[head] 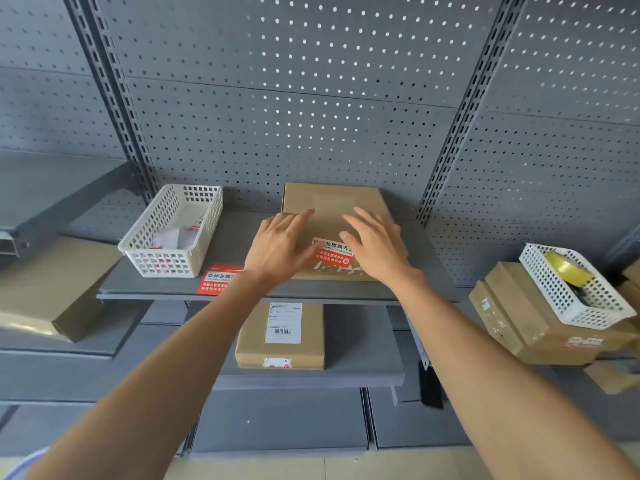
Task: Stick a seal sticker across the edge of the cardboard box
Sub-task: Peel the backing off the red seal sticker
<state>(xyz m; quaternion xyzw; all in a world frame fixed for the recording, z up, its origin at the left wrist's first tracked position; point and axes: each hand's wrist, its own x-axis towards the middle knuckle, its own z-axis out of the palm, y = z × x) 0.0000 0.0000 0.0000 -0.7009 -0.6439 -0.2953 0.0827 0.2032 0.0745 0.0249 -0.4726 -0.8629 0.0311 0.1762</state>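
A flat brown cardboard box (332, 202) lies on the grey shelf (228, 237) against the pegboard. A red and white seal sticker (333, 252) sits on the box's near part, reaching toward its front edge. My left hand (277, 247) rests flat on the box just left of the sticker, fingers spread, thumb touching the sticker's left side. My right hand (375, 244) lies flat to the sticker's right, thumb at its upper corner. Neither hand holds anything.
A white basket (173, 233) with sticker scraps stands at the shelf's left. A sheet of red seal stickers (218, 278) lies at the shelf's front. A labelled box (280, 336) sits on the lower shelf. At right, stacked boxes (530, 317) carry a basket with tape (568, 268).
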